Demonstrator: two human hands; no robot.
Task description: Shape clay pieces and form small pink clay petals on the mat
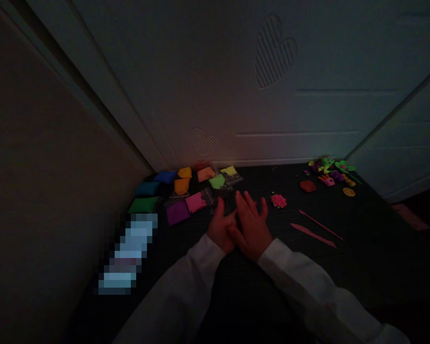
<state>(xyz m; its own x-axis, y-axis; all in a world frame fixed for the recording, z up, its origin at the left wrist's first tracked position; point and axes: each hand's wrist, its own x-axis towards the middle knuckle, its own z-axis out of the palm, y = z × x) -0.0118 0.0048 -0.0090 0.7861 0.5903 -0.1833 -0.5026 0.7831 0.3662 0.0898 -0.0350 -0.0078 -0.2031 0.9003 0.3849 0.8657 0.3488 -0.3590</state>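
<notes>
- Dim light falls on a dark surface (243,286), with a glowing, pixelated screen (131,253) in the lower left of the frame.
- Mid-frame, the right hand (254,227) lies against the left hand (222,230); its fingers are straight and slightly apart, the left's mostly hidden. I cannot tell whether anything sits between the palms; the handwork looks unfinished.
- Right of them: a flat pink modelling tool (313,234), a thin pink tool (321,224) and a pink beaded cluster (279,200), apparently shaped already.
- Clay packets (177,211), left of centre, suggest unused material.
- Flower-like pieces (327,161), centre right, look finished.
- Behind: a heart-patterned panel (275,52).
</notes>
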